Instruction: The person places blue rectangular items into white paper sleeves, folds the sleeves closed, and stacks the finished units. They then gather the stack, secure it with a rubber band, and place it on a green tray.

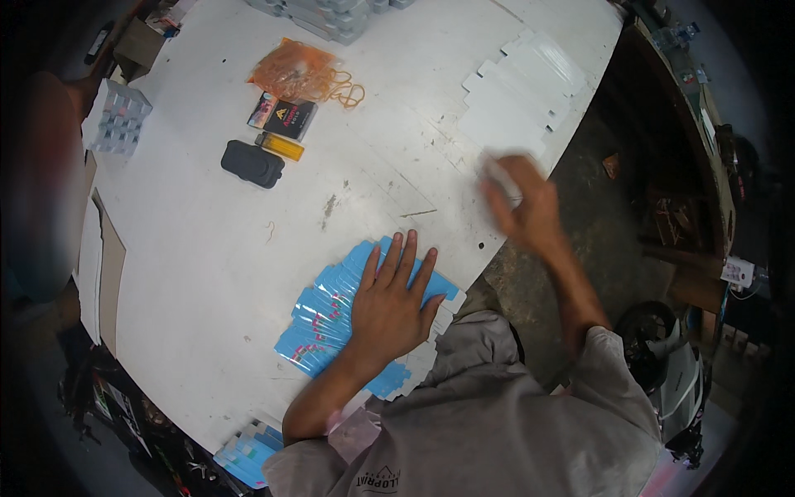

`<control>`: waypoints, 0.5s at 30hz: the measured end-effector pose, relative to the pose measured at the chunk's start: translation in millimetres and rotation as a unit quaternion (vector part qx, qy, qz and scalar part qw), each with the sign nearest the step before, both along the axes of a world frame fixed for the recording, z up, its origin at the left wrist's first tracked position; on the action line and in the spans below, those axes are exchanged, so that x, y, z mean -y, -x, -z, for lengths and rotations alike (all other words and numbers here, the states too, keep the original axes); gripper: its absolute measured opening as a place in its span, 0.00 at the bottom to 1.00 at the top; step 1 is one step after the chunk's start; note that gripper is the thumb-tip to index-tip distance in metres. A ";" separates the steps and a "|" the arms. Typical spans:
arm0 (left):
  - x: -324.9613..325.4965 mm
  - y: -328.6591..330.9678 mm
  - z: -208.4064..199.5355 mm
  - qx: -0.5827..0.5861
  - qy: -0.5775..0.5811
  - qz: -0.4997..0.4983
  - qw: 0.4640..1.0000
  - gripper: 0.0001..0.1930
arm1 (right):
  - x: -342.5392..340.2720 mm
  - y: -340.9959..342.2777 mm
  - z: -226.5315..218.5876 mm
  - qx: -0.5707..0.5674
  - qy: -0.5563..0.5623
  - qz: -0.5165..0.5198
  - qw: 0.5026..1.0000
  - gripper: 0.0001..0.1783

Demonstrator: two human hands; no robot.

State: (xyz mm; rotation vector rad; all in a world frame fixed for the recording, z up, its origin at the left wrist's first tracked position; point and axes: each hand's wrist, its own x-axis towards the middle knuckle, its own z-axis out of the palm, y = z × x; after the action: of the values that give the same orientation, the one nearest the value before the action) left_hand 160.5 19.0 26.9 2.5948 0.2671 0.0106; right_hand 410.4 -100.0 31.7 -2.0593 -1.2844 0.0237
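Observation:
My left hand (392, 319) lies flat, fingers spread, on a fanned stack of blue printed card blanks (319, 319). They look like flat, unfolded cartons with notched edges, and white edges show on the stack's right side. To the right, near the table's edge, my right hand (530, 207) is raised and blurred by motion. Its thumb and fingers curl around something small and whitish that I cannot make out. Just beyond that hand, a fanned spread of white card blanks (526, 91) with stepped edges lies on the table.
The white table (356, 199) bears a black pouch-like case (252, 164), a yellow lighter (280, 147), a small dark box (290, 118) and an orange bag with rubber bands (294, 70). Grey card stacks (331, 18) stand behind. Another person (37, 190) is at the left.

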 end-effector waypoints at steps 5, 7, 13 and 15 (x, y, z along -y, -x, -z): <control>-3.9 -2.9 -1.7 0.001 -0.049 0.012 0.999 0.31 | 7.0 -17.6 20.6 0.019 0.106 0.093 0.990 0.25; -2.0 -0.9 0.6 -0.004 -0.029 0.009 1.000 0.30 | 3.1 15.9 15.7 -0.106 -0.003 0.003 0.994 0.21; -2.1 -3.6 -4.9 0.012 -0.010 -0.004 1.000 0.31 | -8.9 50.2 6.8 -0.033 0.096 -0.031 0.994 0.18; -0.7 -3.4 -9.1 0.024 -0.072 0.029 0.997 0.33 | 4.9 76.7 -4.4 -0.310 0.097 -0.054 0.944 0.19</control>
State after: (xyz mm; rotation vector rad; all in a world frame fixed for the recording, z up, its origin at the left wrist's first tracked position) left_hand 163.9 19.7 36.0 2.7396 0.1799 0.0730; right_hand 333.8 -104.9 36.1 -1.9043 -1.0133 0.8106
